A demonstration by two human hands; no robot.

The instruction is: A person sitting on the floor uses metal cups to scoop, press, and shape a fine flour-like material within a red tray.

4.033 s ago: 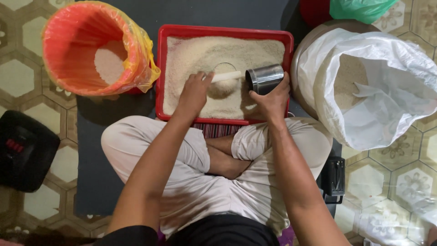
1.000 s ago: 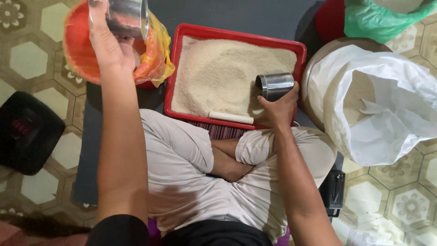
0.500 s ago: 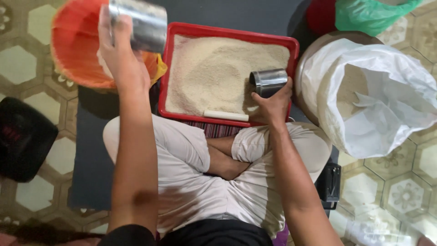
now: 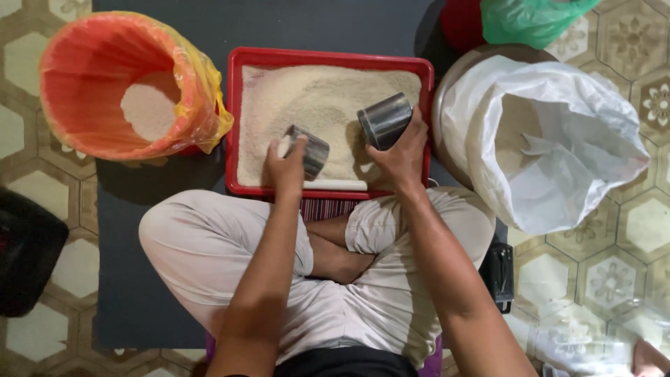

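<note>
Down below the head camera, a person sits cross-legged on a dark mat, and both hands reach into a red tray full of pale grain.

The left hand is wrapped around a small metal cup. The fingers are closed on the cup's side and the thumb sits near its rim. The cup is tipped over, with its open mouth pointing to the left and down into the grain. Some grain shows white inside the mouth. Just under this hand, a pale flat stick lies along the near edge of the tray.

The right hand holds a second metal cup. The fingers are closed tight around its lower part. This cup is tilted too and sits a little above the grain, just right of the other cup. The two cups are near each other but do not touch.

Left of the left hand, outside the tray, stands an orange bucket with a yellow bag lining. A small heap of white grain lies at its bottom.

Right of the right hand, a big white sack lies open in a round basin. Behind it sit a green bag and a red thing. A black box rests on the tiled floor far left of the hands.
</note>
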